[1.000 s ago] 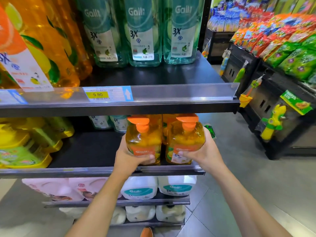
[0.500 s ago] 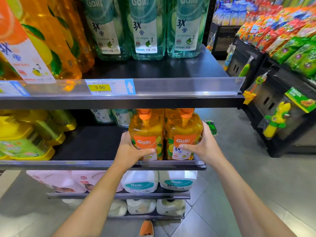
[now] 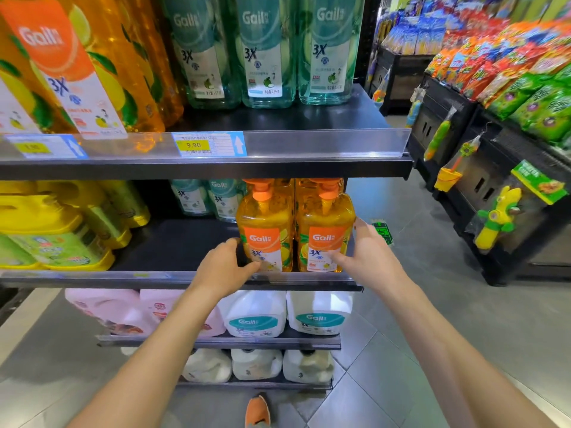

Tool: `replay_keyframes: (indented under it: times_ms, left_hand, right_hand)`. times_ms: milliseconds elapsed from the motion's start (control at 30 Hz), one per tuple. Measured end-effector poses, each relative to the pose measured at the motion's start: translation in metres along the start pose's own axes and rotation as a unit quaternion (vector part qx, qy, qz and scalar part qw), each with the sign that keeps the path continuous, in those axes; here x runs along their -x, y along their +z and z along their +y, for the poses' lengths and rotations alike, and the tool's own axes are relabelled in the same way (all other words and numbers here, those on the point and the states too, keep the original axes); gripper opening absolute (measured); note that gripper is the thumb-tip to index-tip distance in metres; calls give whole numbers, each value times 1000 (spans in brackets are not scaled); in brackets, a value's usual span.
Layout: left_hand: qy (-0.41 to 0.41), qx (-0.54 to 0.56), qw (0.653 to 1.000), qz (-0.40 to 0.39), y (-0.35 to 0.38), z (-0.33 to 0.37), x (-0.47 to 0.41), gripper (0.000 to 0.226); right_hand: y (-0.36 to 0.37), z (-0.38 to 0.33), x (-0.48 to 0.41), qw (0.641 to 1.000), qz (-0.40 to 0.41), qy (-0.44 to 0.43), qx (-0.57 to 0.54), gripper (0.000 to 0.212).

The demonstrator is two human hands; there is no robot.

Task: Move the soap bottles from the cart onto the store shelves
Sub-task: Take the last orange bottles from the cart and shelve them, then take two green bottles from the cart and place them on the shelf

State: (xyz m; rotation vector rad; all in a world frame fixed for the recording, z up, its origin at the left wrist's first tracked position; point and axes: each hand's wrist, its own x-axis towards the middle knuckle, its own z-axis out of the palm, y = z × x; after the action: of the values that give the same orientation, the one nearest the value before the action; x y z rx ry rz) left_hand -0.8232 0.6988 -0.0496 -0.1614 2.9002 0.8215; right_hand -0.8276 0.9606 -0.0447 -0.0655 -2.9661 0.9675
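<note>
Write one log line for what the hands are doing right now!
step: placing | left hand: on left orange bottle | right hand: on right orange bottle | bottles: upright on middle shelf

A shop: stocked shelves [image 3: 204,168] with a price tag [image 3: 208,144] at centre, snack packets [image 3: 509,72] upper right.

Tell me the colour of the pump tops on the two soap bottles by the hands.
Orange pump tops, seen in the head view.

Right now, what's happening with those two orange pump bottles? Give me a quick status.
Left hand open, fingertips on left orange pump bottle. Right hand open, touching right orange pump bottle. Both bottles upright, side by side on middle shelf. Nothing blocking.
</note>
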Motion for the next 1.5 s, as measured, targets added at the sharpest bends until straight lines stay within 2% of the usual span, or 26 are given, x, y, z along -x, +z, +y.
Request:
replay_keyframes:
  times_ms: [133,267,433,600,733,1033,1133,1300,1500]
  left_hand:
    - [-13,-112,993,16,-13,8,20,63]
    - [15,-199,978,62,-27,-1,41,60]
    - [20,-227,969,97,-52,-36,71,57]
    - [0,-237,964,120,-86,-110,126,61]
    - [-60,-238,961,126,-124,-183,183,59]
    - [-239,-207,936,155,-192,-318,327,63]
    - [-296,-204,919,164,-206,-358,370,60]
    - [-395,-195,881,172,-216,-422,435,61]
    - [-511,-180,826,154,-236,-477,484,64]
  right_hand:
    - [-5,-11,21,996,24,9,81,53]
    - [-5,-30,43,982,54,-21,182,50]
    - [17,-81,72,964,57,-96,242,52]
    - [69,-155,110,944,38,-169,279,56]
    - [121,-227,151,924,-13,-242,297,64]
    - [234,-375,255,875,-71,-386,284,54]
    - [265,-416,287,855,-99,-434,265,56]
    - [316,-479,330,799,-158,-526,246,58]
    - [382,-548,371,737,-232,-596,220,57]
